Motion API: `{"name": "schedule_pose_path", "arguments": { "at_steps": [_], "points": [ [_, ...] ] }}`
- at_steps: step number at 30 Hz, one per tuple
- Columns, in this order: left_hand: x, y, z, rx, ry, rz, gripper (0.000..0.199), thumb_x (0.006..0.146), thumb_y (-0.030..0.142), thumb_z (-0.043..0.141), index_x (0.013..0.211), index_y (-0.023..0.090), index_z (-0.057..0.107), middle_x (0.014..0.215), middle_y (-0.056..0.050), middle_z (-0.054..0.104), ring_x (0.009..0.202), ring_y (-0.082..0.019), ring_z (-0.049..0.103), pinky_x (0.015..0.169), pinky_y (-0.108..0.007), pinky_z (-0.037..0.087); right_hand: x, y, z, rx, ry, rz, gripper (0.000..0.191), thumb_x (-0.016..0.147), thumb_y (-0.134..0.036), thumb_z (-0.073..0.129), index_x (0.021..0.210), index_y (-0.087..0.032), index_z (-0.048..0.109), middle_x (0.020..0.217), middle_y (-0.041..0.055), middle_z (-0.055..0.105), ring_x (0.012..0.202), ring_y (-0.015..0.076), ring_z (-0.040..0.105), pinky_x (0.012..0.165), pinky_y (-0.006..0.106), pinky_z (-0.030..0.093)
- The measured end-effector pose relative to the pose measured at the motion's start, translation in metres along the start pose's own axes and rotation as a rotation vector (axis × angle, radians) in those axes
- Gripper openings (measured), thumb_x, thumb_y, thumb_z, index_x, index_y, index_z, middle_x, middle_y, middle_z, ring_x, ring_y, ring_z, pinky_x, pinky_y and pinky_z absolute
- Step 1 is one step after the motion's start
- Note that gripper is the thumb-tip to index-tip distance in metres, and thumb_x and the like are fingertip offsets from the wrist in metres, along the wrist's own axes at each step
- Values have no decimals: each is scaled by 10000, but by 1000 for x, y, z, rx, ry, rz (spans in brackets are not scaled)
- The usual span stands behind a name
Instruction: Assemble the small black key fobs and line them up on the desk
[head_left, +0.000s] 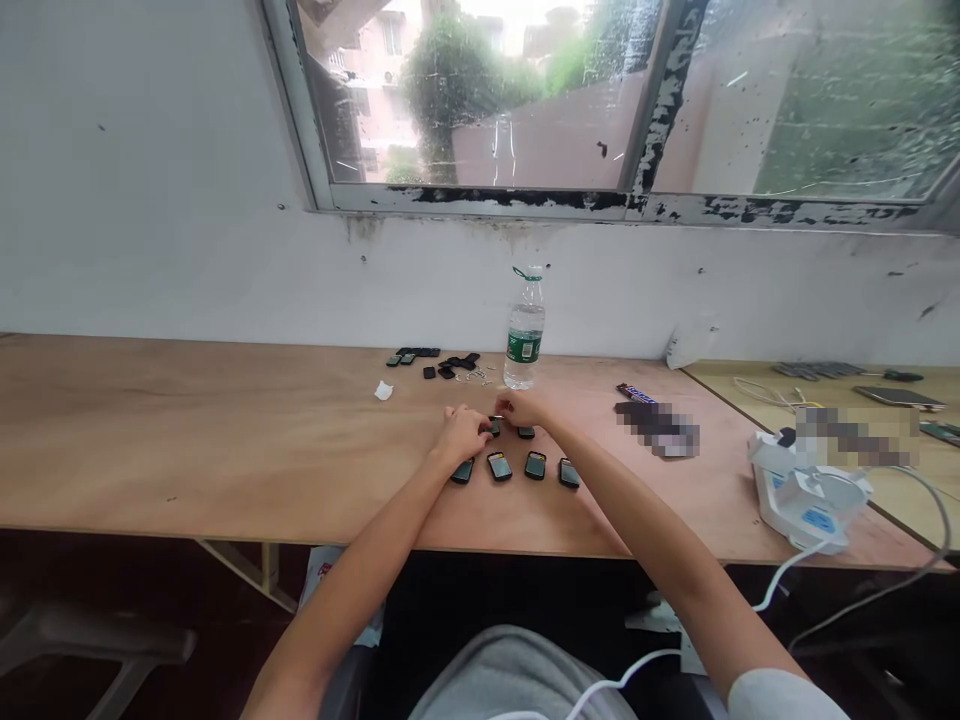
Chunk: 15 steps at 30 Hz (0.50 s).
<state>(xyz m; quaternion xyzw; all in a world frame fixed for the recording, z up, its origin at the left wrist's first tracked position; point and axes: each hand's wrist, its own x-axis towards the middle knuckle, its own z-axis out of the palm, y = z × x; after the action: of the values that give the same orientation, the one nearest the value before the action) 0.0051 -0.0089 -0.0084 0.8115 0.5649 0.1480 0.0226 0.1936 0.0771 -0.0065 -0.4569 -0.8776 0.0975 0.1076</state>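
Note:
On the wooden table (300, 430), my left hand (461, 436) grips the left edge of a small black rounded device with a grey-green face (493, 427). My right hand (519, 408) has its fingers pinched together at that device's upper edge; a tiny pale glint shows there, too small to name. Just below the right hand lies a similar device (526, 433), partly hidden. Several more stand in a row nearer to me, among them one under my left wrist (463, 471), one in the middle (499, 466) and one beside my right forearm (568, 473).
Behind my hands stands a water bottle (523, 345). Black parts (459, 363), small silvery bits (477, 375) and crumpled white paper (383, 390) lie to its left. A wrapped snack bar (636, 393) is at right, then a white power strip (799, 490) with cables.

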Motion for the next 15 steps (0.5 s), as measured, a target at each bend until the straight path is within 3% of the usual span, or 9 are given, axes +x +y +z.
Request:
{"name": "schedule_pose_path", "arguments": {
  "at_steps": [15],
  "points": [
    [0, -1, 1, -8, -1, 5, 206, 934, 297, 686, 1088, 282, 823, 1159, -66, 790, 1208, -325, 590, 1008, -472, 368, 13, -8, 6, -7, 59, 39, 222, 910, -88, 523, 924, -125, 741, 955, 110, 753, 736, 165, 584, 633, 253, 375]
  ]
}}
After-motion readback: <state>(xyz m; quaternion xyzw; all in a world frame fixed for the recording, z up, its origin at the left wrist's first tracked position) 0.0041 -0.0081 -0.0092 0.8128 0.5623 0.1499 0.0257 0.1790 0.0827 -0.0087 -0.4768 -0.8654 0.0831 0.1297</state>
